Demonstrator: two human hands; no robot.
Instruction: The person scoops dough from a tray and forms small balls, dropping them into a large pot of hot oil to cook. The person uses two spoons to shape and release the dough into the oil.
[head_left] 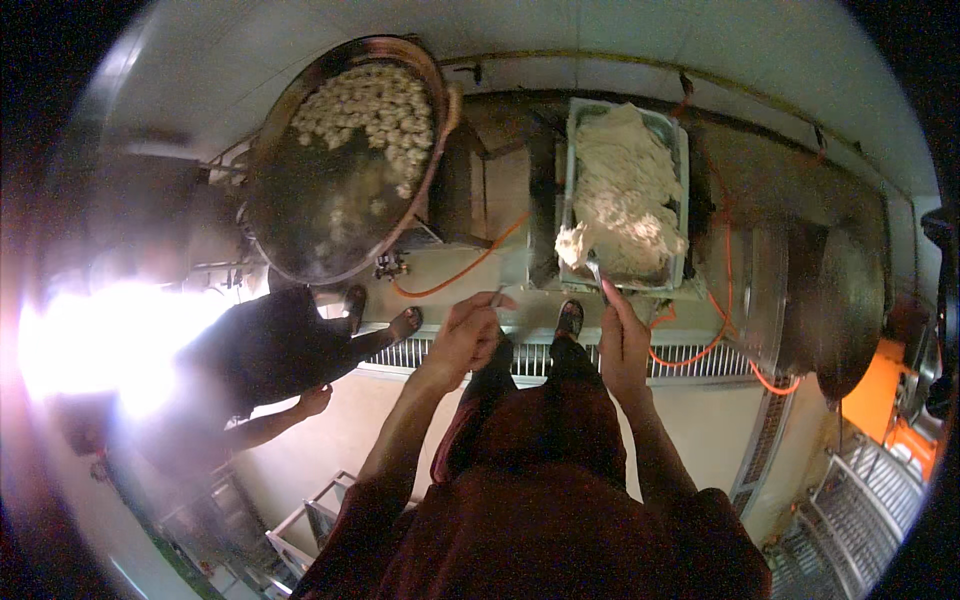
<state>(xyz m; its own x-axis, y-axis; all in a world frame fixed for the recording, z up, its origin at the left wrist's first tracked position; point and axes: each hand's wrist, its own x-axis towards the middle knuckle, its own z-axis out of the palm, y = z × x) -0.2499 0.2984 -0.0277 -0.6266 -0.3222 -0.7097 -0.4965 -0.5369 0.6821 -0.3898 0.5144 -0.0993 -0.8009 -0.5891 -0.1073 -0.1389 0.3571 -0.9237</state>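
Note:
A rectangular metal tray point(682, 215) in front of me holds a mound of pale, sticky paste point(625, 150). My right hand point(625, 340) grips the handle of a metal spoon point(597, 272) at the tray's near-left corner. A lump of paste point(572, 244) sits at the spoon's end, over the tray rim. To the left of it, my left hand point(467, 335) is closed, fingers pinched around something thin and shiny, too blurred to name. A large round pan point(437, 195) stands at the far left, with many pale balls point(365, 110) floating in dark liquid.
Another person point(265, 350) stands at the left, near the pan, one arm lowered. Orange hoses point(455, 282) run along the floor below the stands. A floor drain grate point(690, 370) crosses near my feet. Large metal vessels point(800, 300) stand at the right, metal racks point(860, 510) at the lower right.

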